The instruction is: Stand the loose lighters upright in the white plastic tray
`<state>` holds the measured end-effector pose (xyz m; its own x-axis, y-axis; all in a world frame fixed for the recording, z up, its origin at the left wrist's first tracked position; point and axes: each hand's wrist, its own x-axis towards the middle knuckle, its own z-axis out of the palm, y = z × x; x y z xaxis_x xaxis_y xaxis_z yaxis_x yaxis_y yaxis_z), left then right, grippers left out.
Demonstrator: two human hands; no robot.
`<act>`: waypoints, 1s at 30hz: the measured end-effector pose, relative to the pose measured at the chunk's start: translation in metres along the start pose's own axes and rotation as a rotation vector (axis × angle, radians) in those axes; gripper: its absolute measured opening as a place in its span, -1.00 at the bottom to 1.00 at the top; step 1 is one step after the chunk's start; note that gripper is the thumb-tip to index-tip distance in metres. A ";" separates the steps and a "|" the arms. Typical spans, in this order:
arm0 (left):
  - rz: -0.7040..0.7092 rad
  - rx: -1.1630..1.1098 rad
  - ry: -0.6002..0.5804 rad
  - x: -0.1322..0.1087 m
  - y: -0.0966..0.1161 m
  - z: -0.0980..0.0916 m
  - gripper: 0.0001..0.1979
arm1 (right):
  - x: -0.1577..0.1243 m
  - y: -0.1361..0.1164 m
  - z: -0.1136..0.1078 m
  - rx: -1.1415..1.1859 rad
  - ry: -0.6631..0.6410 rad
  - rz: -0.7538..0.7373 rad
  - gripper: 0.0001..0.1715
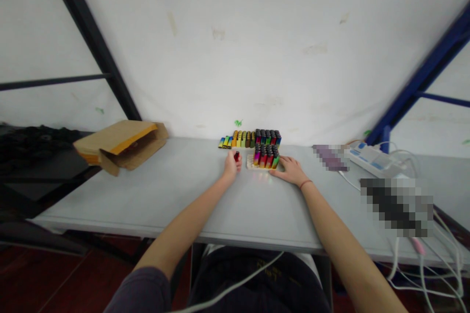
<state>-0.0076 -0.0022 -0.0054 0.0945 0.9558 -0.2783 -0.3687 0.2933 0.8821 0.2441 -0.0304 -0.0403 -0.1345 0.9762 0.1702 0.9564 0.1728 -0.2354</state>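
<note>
My left hand [231, 165] is closed around a small red lighter [237, 156], held just left of a white tray [250, 162]. The tray carries several upright coloured lighters [266, 156]. My right hand [290, 168] lies with its fingers spread flat on the table, touching the tray's right side. Behind the tray, against the wall, stands a row of more lighters [249, 138], yellow and orange at the left, dark ones at the right.
An open cardboard box [121, 145] lies on its side at the table's left. A white power strip [372, 158] with several cables sits at the right. The grey table [176, 195] ends at a white wall; dark frame bars slant at both sides.
</note>
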 end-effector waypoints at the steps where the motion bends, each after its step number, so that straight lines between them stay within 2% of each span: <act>1: 0.006 -0.003 0.006 0.000 0.000 0.000 -0.59 | 0.000 -0.001 0.000 0.002 0.001 0.000 -0.19; 14: 0.112 -0.081 0.103 0.001 -0.003 0.002 -0.59 | 0.002 0.001 0.002 -0.005 -0.001 0.002 -0.21; 21: 0.130 0.008 -0.043 0.008 -0.005 0.001 -0.64 | 0.000 0.000 0.001 -0.005 0.003 0.006 -0.22; 23: 0.227 0.102 -0.088 0.008 -0.010 0.002 -0.73 | -0.001 0.000 0.001 -0.001 0.002 0.008 -0.22; 25: 0.393 0.224 -0.126 0.006 -0.015 0.003 -0.79 | 0.000 0.000 0.000 0.004 0.001 0.004 -0.22; 28: 0.672 0.428 -0.143 0.001 -0.019 0.002 -0.81 | 0.000 0.001 0.001 0.006 -0.004 -0.003 -0.22; 30: 0.785 0.537 -0.164 0.000 -0.021 0.001 -0.81 | 0.001 0.002 0.001 0.003 -0.003 -0.003 -0.22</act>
<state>0.0008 -0.0082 -0.0232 0.1441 0.8625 0.4851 0.0862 -0.4993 0.8621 0.2454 -0.0292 -0.0419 -0.1383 0.9761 0.1677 0.9551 0.1762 -0.2381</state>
